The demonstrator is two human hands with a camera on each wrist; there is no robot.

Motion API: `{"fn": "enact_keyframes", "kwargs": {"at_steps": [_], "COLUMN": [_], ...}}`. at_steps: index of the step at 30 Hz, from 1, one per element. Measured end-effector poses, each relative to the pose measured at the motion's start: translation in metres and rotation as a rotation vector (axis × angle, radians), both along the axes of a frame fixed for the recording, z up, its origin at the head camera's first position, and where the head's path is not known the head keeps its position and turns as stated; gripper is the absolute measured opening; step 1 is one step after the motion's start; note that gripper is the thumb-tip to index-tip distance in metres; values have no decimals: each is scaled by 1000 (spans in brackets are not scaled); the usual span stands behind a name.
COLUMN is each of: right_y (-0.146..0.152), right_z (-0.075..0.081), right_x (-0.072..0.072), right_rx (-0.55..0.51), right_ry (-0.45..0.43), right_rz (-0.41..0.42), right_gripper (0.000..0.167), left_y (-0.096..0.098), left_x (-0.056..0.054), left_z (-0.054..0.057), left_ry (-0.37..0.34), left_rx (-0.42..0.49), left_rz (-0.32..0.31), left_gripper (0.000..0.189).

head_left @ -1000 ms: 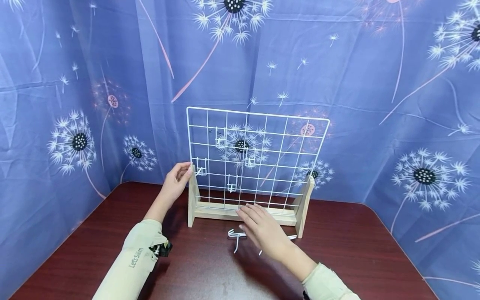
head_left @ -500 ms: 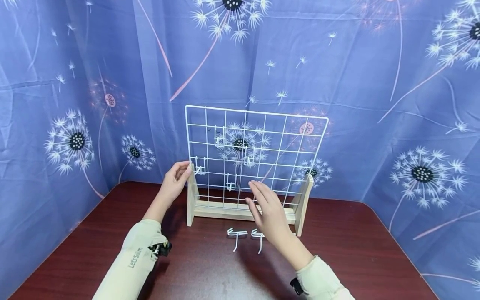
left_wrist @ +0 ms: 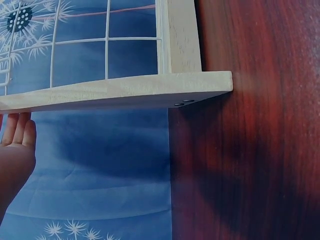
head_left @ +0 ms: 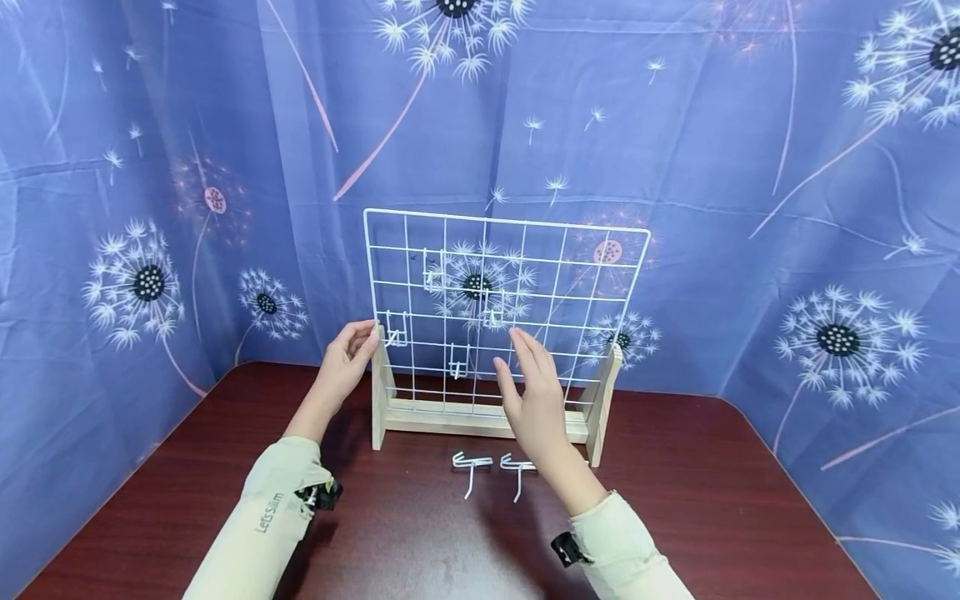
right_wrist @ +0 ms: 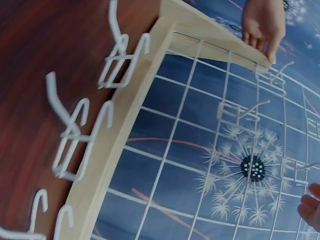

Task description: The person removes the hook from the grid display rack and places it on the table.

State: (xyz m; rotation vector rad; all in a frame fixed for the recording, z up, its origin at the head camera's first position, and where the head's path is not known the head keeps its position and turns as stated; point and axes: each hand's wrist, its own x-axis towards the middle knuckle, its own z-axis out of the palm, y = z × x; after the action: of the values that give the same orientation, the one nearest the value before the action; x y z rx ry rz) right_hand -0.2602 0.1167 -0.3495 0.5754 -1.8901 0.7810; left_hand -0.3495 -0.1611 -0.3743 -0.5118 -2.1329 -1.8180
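Note:
A white wire grid rack (head_left: 506,220) stands upright in a pale wooden base (head_left: 442,422). My left hand (head_left: 343,364) pinches the top of its left wooden side post (head_left: 380,392) between thumb and fingers. In front of the grid, right of centre, my right hand (head_left: 536,408) is raised with its fingers extended and holds nothing. Several white wire hooks hang on the grid, among them an upper hook (head_left: 433,280), a middle hook (head_left: 492,319) and a low hook (head_left: 457,368). Loose on the table lie a left hook (head_left: 471,462), a middle hook (head_left: 517,465) and a third hook (right_wrist: 37,225), mostly behind my right forearm in the head view.
The dark red-brown wooden table (head_left: 420,533) has rounded far corners. Blue curtains (head_left: 712,150) printed with dandelions close it in at the back and both sides. The loose hooks lie just in front of the rack's base.
My right hand has risen from low over the loose hooks to in front of the grid, uncovering the middle loose hook. My left hand keeps its grip on the post.

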Motion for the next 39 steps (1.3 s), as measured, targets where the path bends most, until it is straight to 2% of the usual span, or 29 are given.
{"fn": "enact_keyframes", "kwargs": {"at_steps": [3, 10, 15, 24, 30, 37, 39], "right_y": [-6, -19, -27, -35, -35, -35, -36], "right_z": [4, 13, 14, 18, 19, 20, 20], "right_x": [-3, -10, -13, -20, -25, -28, -29], "right_rx": [-51, -146, -182, -222, -233, -228, -228], "right_ry": [-30, -121, -156, -152, -134, -129, -121], "right_rz": [-17, -41, -65, -87, -102, -120, -118], "right_gripper": [42, 43, 44, 41, 38, 33, 32], "left_y": [-1, 4, 5, 6, 6, 1, 0], "left_x": [1, 22, 22, 25, 21, 0, -2], "left_z": [0, 21, 21, 24, 21, 2, 0], "left_ry": [6, -21, -13, -7, -3, -7, 3], "left_rx": [0, -11, -11, -22, -31, -8, -14], "left_rz": [0, -4, -2, 6, 5, 5, 10], "left_gripper": [40, 37, 37, 37, 37, 37, 37]}}
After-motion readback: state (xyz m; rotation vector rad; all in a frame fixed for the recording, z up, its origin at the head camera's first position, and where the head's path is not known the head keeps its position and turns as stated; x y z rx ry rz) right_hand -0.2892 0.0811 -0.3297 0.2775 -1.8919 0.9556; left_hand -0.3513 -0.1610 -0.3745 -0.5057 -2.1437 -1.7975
